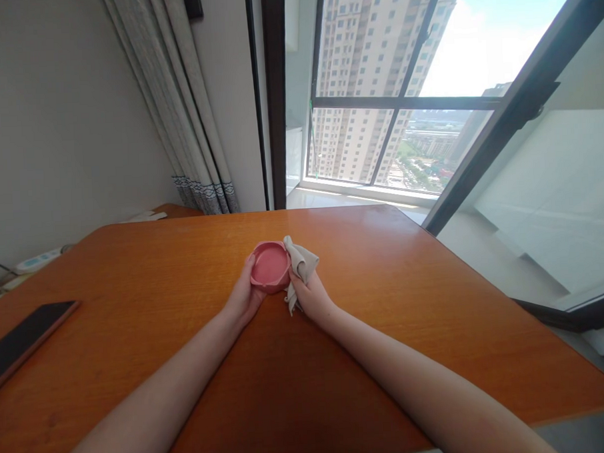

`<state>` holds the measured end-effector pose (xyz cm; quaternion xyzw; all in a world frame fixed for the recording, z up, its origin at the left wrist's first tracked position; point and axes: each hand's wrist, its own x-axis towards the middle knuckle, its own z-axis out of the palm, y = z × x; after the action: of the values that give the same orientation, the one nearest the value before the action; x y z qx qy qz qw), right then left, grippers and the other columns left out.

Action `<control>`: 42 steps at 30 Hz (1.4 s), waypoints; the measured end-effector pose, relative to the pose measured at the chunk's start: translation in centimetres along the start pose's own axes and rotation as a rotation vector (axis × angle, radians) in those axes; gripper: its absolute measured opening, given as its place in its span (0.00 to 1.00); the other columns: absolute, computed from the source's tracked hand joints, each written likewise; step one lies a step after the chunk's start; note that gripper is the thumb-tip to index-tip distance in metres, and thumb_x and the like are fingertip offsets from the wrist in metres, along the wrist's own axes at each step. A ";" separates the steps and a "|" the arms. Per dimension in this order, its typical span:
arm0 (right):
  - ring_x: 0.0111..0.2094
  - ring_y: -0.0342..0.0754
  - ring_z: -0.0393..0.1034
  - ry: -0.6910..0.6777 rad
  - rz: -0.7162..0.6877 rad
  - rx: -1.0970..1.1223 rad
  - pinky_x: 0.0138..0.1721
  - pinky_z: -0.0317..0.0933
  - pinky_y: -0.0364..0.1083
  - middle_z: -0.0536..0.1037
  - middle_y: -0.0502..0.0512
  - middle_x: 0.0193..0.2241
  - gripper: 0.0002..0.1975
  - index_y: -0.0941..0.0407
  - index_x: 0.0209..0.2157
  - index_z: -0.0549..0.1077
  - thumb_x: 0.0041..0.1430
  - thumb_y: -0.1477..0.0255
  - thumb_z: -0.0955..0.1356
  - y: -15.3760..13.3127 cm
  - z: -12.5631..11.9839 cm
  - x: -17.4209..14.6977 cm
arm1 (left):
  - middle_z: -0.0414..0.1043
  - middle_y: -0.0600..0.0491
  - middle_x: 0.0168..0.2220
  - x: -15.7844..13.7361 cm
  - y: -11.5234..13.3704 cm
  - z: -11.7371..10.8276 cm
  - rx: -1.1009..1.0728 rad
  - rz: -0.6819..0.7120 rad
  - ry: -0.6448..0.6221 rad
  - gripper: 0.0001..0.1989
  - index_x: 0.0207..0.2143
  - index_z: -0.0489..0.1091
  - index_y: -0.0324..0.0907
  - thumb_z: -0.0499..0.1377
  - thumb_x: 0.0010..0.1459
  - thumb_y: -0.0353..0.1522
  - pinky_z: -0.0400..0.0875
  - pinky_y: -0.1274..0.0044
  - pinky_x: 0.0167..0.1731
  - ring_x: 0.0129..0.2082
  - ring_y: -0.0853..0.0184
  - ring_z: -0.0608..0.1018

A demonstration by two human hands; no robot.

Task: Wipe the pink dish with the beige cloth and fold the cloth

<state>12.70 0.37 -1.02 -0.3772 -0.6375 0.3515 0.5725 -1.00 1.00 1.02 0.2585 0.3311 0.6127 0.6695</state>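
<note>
- Dish [270, 264], pink and shallow, is held up above the middle of the table [384, 283], between both hands; it has a round hollow and an angular, faceted rim.
- Weight looks modest, judging by its small size; it is probably stiff, as the rim keeps its shape under the fingers. Whether it is ceramic, plastic or something else, I cannot tell, so treat it as breakable.
- Its surface seems smooth with a dull sheen and might slip a little; the facets should help the fingers.
- Best hold: the outer wall, thumb over the rim and fingers supporting below, leaving the hollow free.
- Left grip [243, 292] is closed around the dish's left side, thumb at the rim.
- Right grip [310, 296] is closed on a bunched cloth [303, 258], pressed near or against the dish's right edge; the exact contact is hidden.
- Cloth: pale grey-beige, limp, folded, likely light and soft, one end dangling below the hand.
- Table: orange-brown, wood-grained, softly glossy.
</note>
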 end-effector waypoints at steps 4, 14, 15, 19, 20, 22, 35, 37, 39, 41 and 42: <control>0.62 0.51 0.51 0.034 -0.027 -0.074 0.63 0.41 0.57 0.63 0.56 0.57 0.26 0.49 0.59 0.59 0.60 0.61 0.62 0.0 -0.1 0.0 | 0.70 0.49 0.48 0.2 -0.1 -0.4 0.046 -0.025 -0.086 0.19 0.48 0.65 0.44 0.59 0.54 0.37 0.74 0.70 0.41 0.43 0.64 0.75; 0.61 0.50 0.53 0.045 -0.037 -0.027 0.63 0.43 0.55 0.63 0.53 0.58 0.24 0.50 0.59 0.59 0.61 0.63 0.60 -0.8 -0.9 0.5 | 0.66 0.47 0.52 -0.2 -0.2 -0.8 0.213 -0.012 -0.168 0.24 0.51 0.64 0.45 0.61 0.51 0.38 0.74 0.74 0.36 0.45 0.63 0.73; 0.61 0.50 0.53 0.035 -0.036 -0.017 0.63 0.43 0.55 0.63 0.52 0.58 0.24 0.50 0.59 0.60 0.62 0.63 0.60 -0.9 -0.9 0.6 | 0.66 0.47 0.52 -0.2 -0.3 -0.8 0.217 -0.013 -0.171 0.24 0.51 0.64 0.44 0.61 0.51 0.37 0.74 0.74 0.36 0.46 0.62 0.73; 0.63 0.49 0.48 0.015 -0.034 -0.015 0.64 0.39 0.57 0.60 0.50 0.60 0.23 0.48 0.59 0.59 0.63 0.61 0.58 -0.9 -0.7 0.4 | 0.69 0.49 0.49 -0.2 -0.6 -0.6 0.176 0.037 -0.107 0.20 0.47 0.65 0.44 0.61 0.51 0.36 0.74 0.74 0.38 0.44 0.64 0.74; 0.64 0.49 0.46 0.016 -0.037 -0.027 0.64 0.37 0.58 0.59 0.50 0.61 0.23 0.47 0.59 0.58 0.63 0.61 0.58 -0.8 -0.5 0.3 | 0.69 0.50 0.48 -0.1 -0.6 -0.6 0.154 0.055 -0.080 0.19 0.46 0.65 0.44 0.61 0.51 0.36 0.73 0.74 0.39 0.44 0.64 0.74; 0.65 0.49 0.43 0.010 -0.035 -0.053 0.64 0.35 0.60 0.58 0.51 0.61 0.25 0.48 0.60 0.56 0.63 0.61 0.58 -0.5 -0.1 0.0 | 0.70 0.51 0.47 -0.1 -0.6 -0.5 0.117 0.077 -0.046 0.18 0.46 0.65 0.44 0.61 0.51 0.36 0.72 0.73 0.41 0.43 0.66 0.74; 0.62 0.51 0.50 -0.031 -0.108 -0.143 0.63 0.43 0.57 0.62 0.53 0.58 0.26 0.47 0.60 0.57 0.60 0.66 0.62 -0.7 -0.9 0.1 | 0.73 0.49 0.44 0.4 -0.5 -0.9 0.099 0.033 -0.041 0.17 0.45 0.68 0.41 0.61 0.53 0.35 0.73 0.76 0.40 0.39 0.68 0.76; 0.63 0.51 0.48 -0.036 -0.082 -0.133 0.63 0.41 0.57 0.61 0.54 0.59 0.25 0.48 0.60 0.56 0.61 0.65 0.61 -0.6 -0.6 -0.1 | 0.73 0.50 0.43 0.5 -0.6 -1.0 0.084 0.028 -0.024 0.16 0.45 0.68 0.41 0.61 0.53 0.36 0.73 0.76 0.40 0.39 0.68 0.76; 0.63 0.51 0.46 -0.035 -0.047 -0.119 0.63 0.40 0.58 0.60 0.54 0.60 0.25 0.50 0.60 0.56 0.61 0.64 0.60 -0.4 -0.2 -0.3 | 0.73 0.51 0.43 0.5 -0.7 -1.0 0.066 0.043 -0.008 0.16 0.44 0.68 0.42 0.60 0.54 0.37 0.73 0.76 0.41 0.38 0.68 0.76; 0.63 0.51 0.47 -0.036 -0.018 -0.117 0.63 0.40 0.58 0.59 0.55 0.60 0.26 0.51 0.60 0.56 0.61 0.63 0.60 -0.2 0.1 -0.5 | 0.73 0.51 0.44 0.5 -0.7 -1.0 0.050 0.052 -0.006 0.16 0.45 0.68 0.43 0.60 0.54 0.38 0.73 0.75 0.41 0.39 0.68 0.76; 0.63 0.52 0.47 -0.035 -0.012 -0.120 0.63 0.40 0.58 0.59 0.56 0.60 0.26 0.51 0.60 0.56 0.61 0.63 0.61 -0.1 0.2 -0.5 | 0.73 0.51 0.44 0.5 -0.7 -0.9 0.043 0.047 -0.011 0.17 0.45 0.67 0.43 0.60 0.54 0.39 0.73 0.75 0.41 0.39 0.68 0.76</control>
<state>12.50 -0.14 -1.24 -0.4009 -0.6696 0.3156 0.5397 -1.22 1.36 -0.18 0.2842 0.3343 0.6195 0.6510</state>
